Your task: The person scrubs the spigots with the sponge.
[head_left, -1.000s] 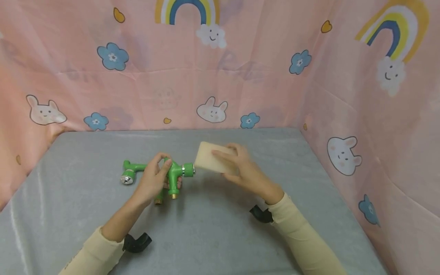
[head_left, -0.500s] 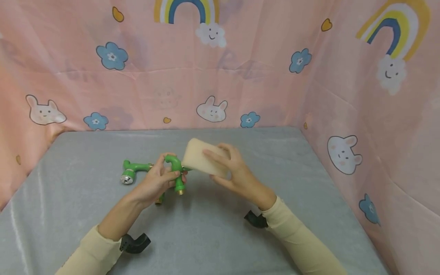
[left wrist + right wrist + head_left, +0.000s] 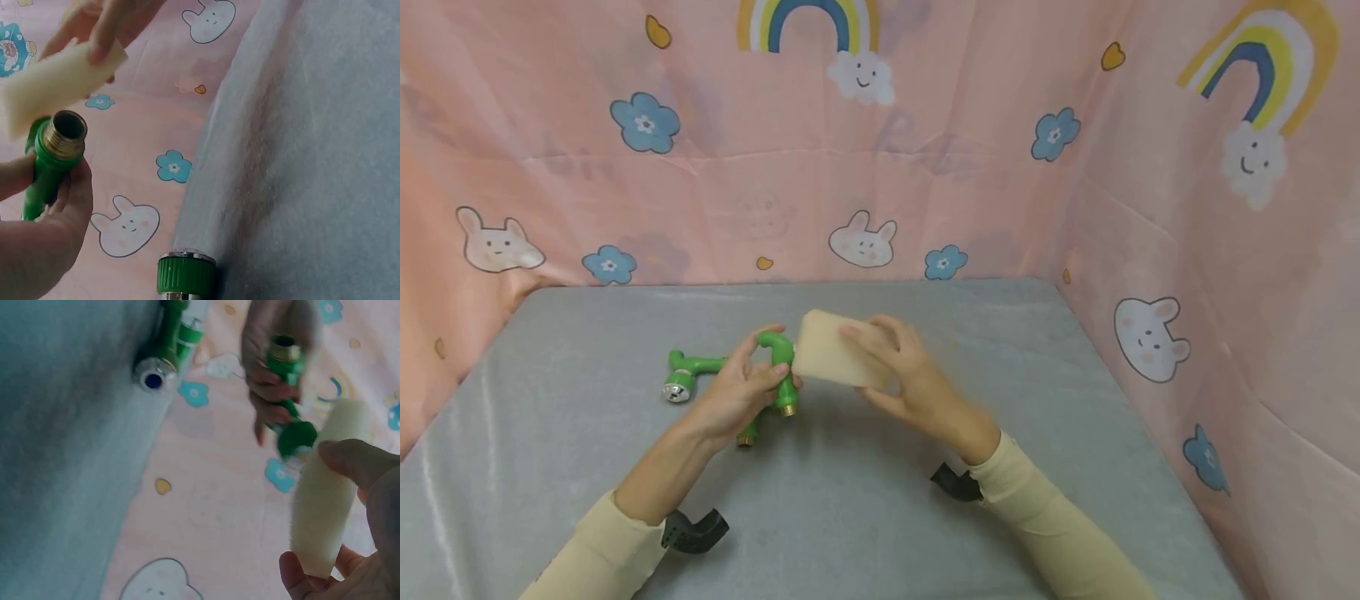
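Note:
In the head view my left hand [image 3: 730, 396] grips a green tap [image 3: 786, 393] with a brass threaded inlet. The left wrist view shows this threaded end [image 3: 64, 134] facing the camera, with fingers round the green body. My right hand [image 3: 925, 392] holds a cream sponge [image 3: 829, 350] between thumb and fingers. The sponge overlaps the tap's right side in the head view and hides its ribbed knob. From the right wrist, the sponge [image 3: 325, 506] appears edge-on beside the tap's green round end [image 3: 297, 440].
A second green tap [image 3: 702, 365] with a chrome tip lies on the grey cloth-covered table [image 3: 880, 517], partly hidden behind my left hand. Pink patterned curtains [image 3: 985, 200] stand along the back and sides. A black curved piece [image 3: 698, 532] sits at each wrist.
The sponge has moved left to the held tap, whose knob is now covered. My left hand has turned the tap slightly. The second tap lies where it was.

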Available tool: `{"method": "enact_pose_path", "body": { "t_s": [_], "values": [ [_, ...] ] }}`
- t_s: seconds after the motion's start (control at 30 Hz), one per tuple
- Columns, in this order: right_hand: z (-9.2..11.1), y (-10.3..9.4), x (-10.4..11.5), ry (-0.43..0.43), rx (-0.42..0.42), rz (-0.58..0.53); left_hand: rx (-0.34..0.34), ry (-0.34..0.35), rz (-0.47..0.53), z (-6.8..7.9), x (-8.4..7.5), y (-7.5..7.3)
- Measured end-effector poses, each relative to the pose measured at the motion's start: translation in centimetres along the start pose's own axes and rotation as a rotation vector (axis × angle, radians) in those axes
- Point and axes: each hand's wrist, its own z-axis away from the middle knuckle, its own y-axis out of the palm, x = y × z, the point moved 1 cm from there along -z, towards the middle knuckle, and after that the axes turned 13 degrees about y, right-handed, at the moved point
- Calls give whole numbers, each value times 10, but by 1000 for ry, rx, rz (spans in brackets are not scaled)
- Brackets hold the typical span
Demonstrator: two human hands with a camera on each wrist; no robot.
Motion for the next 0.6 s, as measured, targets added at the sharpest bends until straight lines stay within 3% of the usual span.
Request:
{"method": "enact_pose_path", "body": {
  "t_s": [0.07, 0.17, 0.33, 0.47, 0.6],
  "values": [
    [1, 7, 0, -10, 24, -12, 24, -1, 12, 1, 1, 0],
    [0, 10, -9, 54, 41, -25, 33, 7, 19, 1, 1, -2],
    [-3, 0, -24, 145, 24, -75, 28, 11, -12, 1, 1, -5],
    [-2, -8, -18, 99, -10, -137, 29, -9, -144, 2, 0, -3],
    [1, -5, -2, 27, 30, -80, 30, 4, -256, 3, -2, 1]
  ]
}}
